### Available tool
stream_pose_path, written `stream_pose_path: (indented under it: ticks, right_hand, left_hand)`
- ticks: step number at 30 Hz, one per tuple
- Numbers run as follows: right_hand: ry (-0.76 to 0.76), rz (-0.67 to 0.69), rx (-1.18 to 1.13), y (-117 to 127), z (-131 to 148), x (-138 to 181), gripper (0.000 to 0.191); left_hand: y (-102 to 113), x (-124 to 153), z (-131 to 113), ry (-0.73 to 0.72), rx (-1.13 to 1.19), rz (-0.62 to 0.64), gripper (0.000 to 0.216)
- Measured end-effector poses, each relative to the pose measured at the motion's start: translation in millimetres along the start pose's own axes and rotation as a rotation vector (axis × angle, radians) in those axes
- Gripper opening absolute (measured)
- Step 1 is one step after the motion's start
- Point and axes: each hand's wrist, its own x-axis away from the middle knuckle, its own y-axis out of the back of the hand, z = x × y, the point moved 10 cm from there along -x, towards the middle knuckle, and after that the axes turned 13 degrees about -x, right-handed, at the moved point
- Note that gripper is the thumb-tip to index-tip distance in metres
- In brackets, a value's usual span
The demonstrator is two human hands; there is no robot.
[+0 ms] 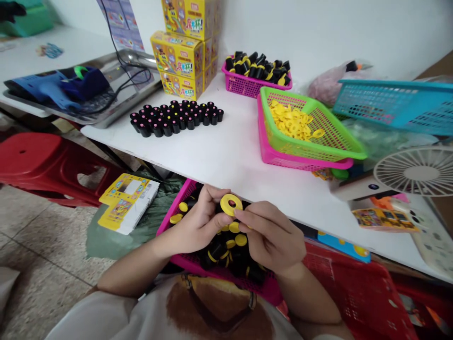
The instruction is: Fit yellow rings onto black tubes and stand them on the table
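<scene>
L hand [203,221] & R hand [274,233] both pinch yellow ring [224,206] by front edge of desk [240,141]; prob. best to press it evenly, w/o tilting.

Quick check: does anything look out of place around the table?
One thing, perhaps: a yellow printed carton lies on dark green sheeting beside the red stool, lower than the table and apart from the similarly coloured boxes stacked there.
</scene>
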Motion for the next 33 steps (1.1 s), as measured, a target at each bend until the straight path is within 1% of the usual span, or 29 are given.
stream_pose_path:
  ticks: [3, 6, 8, 11, 13, 14, 16, 17, 18, 21, 23, 25, 27, 29, 31, 33]
  right_hand:
    - [-0.003, -0.003, -0.002, -3.1, 1.1, 2.4, 0.054]
    - [0.014, 0.017, -0.004, -4.0, 3.3, 5.4, 0.051]
    - [0.020, 0.025, 0.017, -3.0, 3.7, 7.6, 0.048]
    - [0.046, -0.008, 0.145, 2.6, 3.4, 8.8, 0.036]
    - [0.066, 0.033, 0.157, -0.6, 1.5, 7.5, 0.027]
    - [0.066, 0.075, 0.118, -4.8, -0.6, 6.6, 0.027]
    - [0.045, 0.170, 0.026, -15.3, -6.3, 5.9, 0.040]
    - [0.035, 0.190, 0.002, -18.8, -8.8, 6.0, 0.046]
    - [0.033, 0.183, -0.002, -20.3, -10.4, 6.5, 0.048]
    - [0.074, 0.085, 0.014, -19.6, -9.5, 11.3, 0.039]
    - [0.107, 0.007, 0.014, -18.1, -6.9, 17.1, 0.039]
    - [0.140, -0.036, 0.035, -18.1, -2.8, 22.4, 0.044]
    - [0.143, -0.036, 0.067, -18.0, -0.8, 24.1, 0.048]
    - [0.084, -0.011, 0.045, -15.1, -4.5, 21.5, 0.049]
    - [-0.061, 0.032, -0.081, -11.2, -17.5, 17.4, 0.046]
    - [-0.188, 0.042, -0.288, -6.9, -29.9, 15.3, 0.040]
  left_hand:
    - [-4.7, 3.7, 2.4, 0.006, 0.077, 0.014, 0.023]
    - [-6.8, 5.9, 4.2, 0.023, 0.179, -0.018, 0.031]
    - [-8.9, 5.9, 4.2, 0.037, 0.252, -0.046, 0.032]
    - [-12.9, 5.1, 2.5, 0.055, 0.364, -0.082, 0.027]
    - [-16.8, 5.1, 3.7, 0.094, 0.441, -0.091, 0.027]
    - [-18.8, 5.5, 5.6, 0.127, 0.484, -0.093, 0.030]
    - [-22.2, 7.1, 12.1, 0.214, 0.582, -0.109, 0.039]
    - [-23.6, 8.2, 16.2, 0.266, 0.634, -0.125, 0.044]
    - [-25.6, 9.7, 20.7, 0.326, 0.682, -0.138, 0.050]
    - [-33.5, 14.9, 32.2, 0.506, 0.811, -0.177, 0.060]
    - [-41.5, 16.6, 34.6, 0.591, 0.893, -0.176, 0.058]
    - [-50.8, 15.7, 33.4, 0.638, 0.962, -0.146, 0.055]
    - [-58.3, 12.1, 29.4, 0.635, 1.010, -0.106, 0.050]
    - [-61.3, 7.9, 24.9, 0.583, 1.028, -0.078, 0.043]
    - [-56.1, 5.3, 22.1, 0.487, 0.982, -0.093, 0.039]
    - [-45.8, 4.9, 17.5, 0.353, 0.819, -0.095, 0.040]
